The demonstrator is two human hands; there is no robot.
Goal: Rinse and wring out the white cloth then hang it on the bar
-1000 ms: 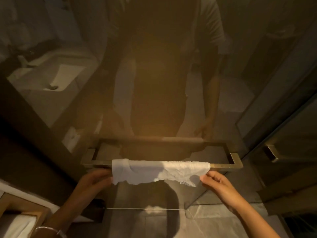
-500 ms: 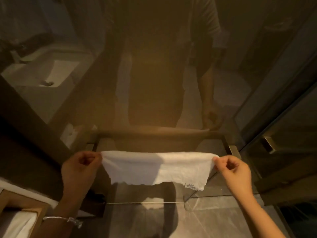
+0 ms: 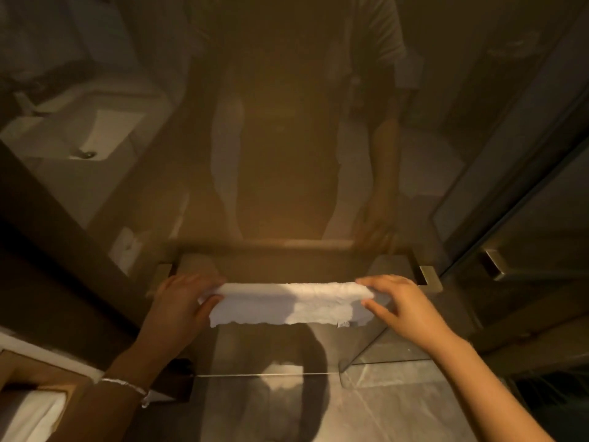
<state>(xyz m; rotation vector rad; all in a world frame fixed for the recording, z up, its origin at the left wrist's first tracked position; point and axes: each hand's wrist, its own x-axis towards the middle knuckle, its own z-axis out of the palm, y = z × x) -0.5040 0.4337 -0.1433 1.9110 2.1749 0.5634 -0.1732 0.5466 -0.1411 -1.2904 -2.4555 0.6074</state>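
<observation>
The white cloth (image 3: 287, 303) lies draped over the brass bar (image 3: 430, 279) on the glass door, spread flat along it with its ragged lower edge hanging toward me. My left hand (image 3: 180, 303) grips the cloth's left end, thumb under and fingers over the bar. My right hand (image 3: 398, 301) holds the right end, fingers on top and thumb pressed against the front. The cloth and my hands hide most of the bar; only its end brackets show.
The glass door (image 3: 287, 154) reflects a standing person and a white sink (image 3: 89, 135) at the upper left. A second door handle (image 3: 494, 266) is at the right. A wooden box with white fabric (image 3: 28, 406) sits at the lower left. Grey floor tiles lie below.
Half a second ago both hands held the cloth stretched out by its top corners in front of the bar. Now the cloth is folded over the bar and both hands rest on its ends.
</observation>
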